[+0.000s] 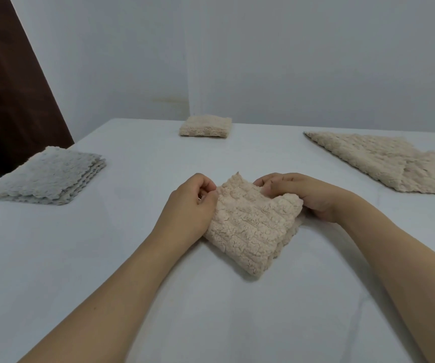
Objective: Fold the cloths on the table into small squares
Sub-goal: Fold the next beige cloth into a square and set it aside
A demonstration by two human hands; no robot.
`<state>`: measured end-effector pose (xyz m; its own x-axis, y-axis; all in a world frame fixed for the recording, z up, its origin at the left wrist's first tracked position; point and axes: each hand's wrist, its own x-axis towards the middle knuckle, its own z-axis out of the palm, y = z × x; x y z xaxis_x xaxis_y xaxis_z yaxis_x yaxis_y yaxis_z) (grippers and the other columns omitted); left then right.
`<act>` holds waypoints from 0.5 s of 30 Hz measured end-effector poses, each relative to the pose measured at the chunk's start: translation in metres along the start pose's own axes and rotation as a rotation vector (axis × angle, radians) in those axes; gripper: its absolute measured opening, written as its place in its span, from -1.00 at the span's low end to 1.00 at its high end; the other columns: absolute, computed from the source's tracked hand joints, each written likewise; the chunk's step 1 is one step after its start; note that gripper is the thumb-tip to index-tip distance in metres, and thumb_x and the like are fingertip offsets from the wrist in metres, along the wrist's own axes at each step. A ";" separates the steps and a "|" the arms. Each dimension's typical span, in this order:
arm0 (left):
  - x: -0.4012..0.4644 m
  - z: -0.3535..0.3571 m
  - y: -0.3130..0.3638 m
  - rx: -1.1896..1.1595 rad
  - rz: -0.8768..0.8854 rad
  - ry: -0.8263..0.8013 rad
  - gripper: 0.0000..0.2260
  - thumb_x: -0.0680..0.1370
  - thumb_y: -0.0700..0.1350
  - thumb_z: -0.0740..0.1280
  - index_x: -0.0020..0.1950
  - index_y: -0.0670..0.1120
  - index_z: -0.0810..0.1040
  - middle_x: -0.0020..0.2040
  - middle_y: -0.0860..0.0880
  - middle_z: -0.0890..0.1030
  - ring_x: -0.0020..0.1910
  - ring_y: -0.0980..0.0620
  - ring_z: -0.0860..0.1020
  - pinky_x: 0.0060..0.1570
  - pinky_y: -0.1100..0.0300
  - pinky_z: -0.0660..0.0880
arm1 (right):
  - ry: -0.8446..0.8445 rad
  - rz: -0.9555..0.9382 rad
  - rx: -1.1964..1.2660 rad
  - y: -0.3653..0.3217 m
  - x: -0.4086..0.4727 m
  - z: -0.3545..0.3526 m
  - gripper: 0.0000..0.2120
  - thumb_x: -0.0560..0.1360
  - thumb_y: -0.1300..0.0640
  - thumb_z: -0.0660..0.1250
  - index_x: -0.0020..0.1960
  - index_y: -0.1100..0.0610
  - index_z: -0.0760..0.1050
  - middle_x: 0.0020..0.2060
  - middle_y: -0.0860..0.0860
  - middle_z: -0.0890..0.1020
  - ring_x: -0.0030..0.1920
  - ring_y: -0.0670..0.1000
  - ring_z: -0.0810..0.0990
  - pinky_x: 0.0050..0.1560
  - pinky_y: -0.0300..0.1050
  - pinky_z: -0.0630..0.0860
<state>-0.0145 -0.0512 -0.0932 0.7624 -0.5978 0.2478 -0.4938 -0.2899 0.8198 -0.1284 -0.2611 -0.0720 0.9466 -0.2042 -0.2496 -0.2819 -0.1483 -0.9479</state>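
Head camera looked down on a white table (54,258) that ran under both forearms and spread away from the hands on every side. Well beyond the right hand (313,199) and off to its outer side lay the largest cloth, a beige cloth spread open (376,158), with one near corner turned back on itself. Well out past the left hand (185,205), toward the table's left edge, sat a grey folded stack (46,176), its layered scalloped edges facing the hands. Between the two hands lay the pink-beige cloth (250,224), folded into a thick, roughly square pad, resting on the table with one corner pointing back toward the person and another sticking up between the fingertips. The left hand had its fingers curled, pinching the cloth's left edge near that upper corner, with the heel of the hand down beside the fabric. The right hand was curled over the cloth's right corner, fingers bent onto the top layer and thumb side tucked against the fold, so both hands were clamped on the same cloth. Straight ahead of the hands, far off near the wall, sat a small beige folded square (205,126), the smallest piece on the table.
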 end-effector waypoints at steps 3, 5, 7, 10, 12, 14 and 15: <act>0.000 0.003 0.000 0.044 0.008 0.014 -0.92 0.60 -0.08 0.27 -0.08 0.05 0.51 -0.16 0.09 0.57 -0.25 0.14 0.49 -0.21 0.23 0.43 | -0.055 0.045 -0.070 -0.005 -0.004 -0.001 -0.42 0.35 -0.19 0.37 0.24 0.16 0.53 0.02 0.00 0.67 0.01 0.02 0.63 0.05 -0.16 0.53; 0.001 0.005 0.000 0.053 0.010 0.024 -0.93 0.60 -0.08 0.27 -0.06 0.04 0.51 -0.17 0.09 0.56 -0.23 0.14 0.49 -0.19 0.21 0.43 | -0.077 0.042 -0.124 -0.006 -0.004 -0.001 -0.51 0.34 -0.14 0.47 0.12 0.17 0.57 0.20 -0.04 0.59 0.15 -0.06 0.59 0.15 -0.17 0.47; 0.002 0.005 0.000 0.054 0.009 0.017 -0.93 0.61 -0.07 0.26 -0.06 0.05 0.50 -0.20 0.09 0.54 -0.26 0.13 0.48 -0.23 0.18 0.42 | -0.093 0.032 -0.137 -0.006 -0.003 -0.001 -0.71 0.37 0.07 0.51 -0.05 0.25 0.57 0.28 -0.10 0.46 0.14 -0.15 0.55 0.09 -0.27 0.46; 0.003 0.005 0.001 0.033 -0.013 -0.020 -0.93 0.59 -0.02 0.28 -0.09 0.05 0.49 -0.23 0.08 0.54 -0.30 0.11 0.46 -0.25 0.16 0.40 | -0.115 0.034 -0.100 -0.004 -0.004 -0.002 -0.78 0.42 0.26 0.41 0.02 0.36 0.56 0.24 -0.13 0.44 0.09 -0.15 0.56 0.00 -0.31 0.50; 0.004 0.004 0.001 -0.024 -0.048 -0.058 -0.92 0.55 0.00 0.30 -0.11 0.03 0.49 -0.23 0.09 0.54 -0.27 0.09 0.46 -0.21 0.13 0.41 | -0.114 0.036 -0.065 -0.003 -0.003 -0.002 -0.83 0.42 0.27 0.39 -0.03 0.34 0.54 0.22 -0.14 0.46 0.10 -0.13 0.56 0.01 -0.26 0.50; 0.004 0.002 0.002 -0.078 -0.090 -0.102 -0.93 0.48 -0.01 0.29 -0.14 0.01 0.48 -0.27 0.10 0.52 -0.26 0.07 0.45 -0.21 0.12 0.39 | -0.090 0.042 -0.025 -0.003 -0.002 -0.003 -0.82 0.45 0.29 0.35 0.00 0.38 0.52 0.17 -0.14 0.50 0.07 -0.12 0.58 0.01 -0.23 0.53; 0.004 0.001 0.002 -0.078 -0.096 -0.120 -0.91 0.43 0.01 0.27 -0.14 0.02 0.47 -0.27 0.10 0.51 -0.27 0.07 0.45 -0.21 0.12 0.38 | -0.069 0.050 -0.018 -0.002 -0.001 -0.003 -0.78 0.46 0.29 0.34 0.05 0.41 0.51 0.17 -0.14 0.51 0.06 -0.10 0.58 0.03 -0.20 0.53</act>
<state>-0.0133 -0.0551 -0.0911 0.7465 -0.6568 0.1069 -0.3839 -0.2940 0.8753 -0.1292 -0.2639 -0.0687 0.9395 -0.1450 -0.3104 -0.3316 -0.1568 -0.9303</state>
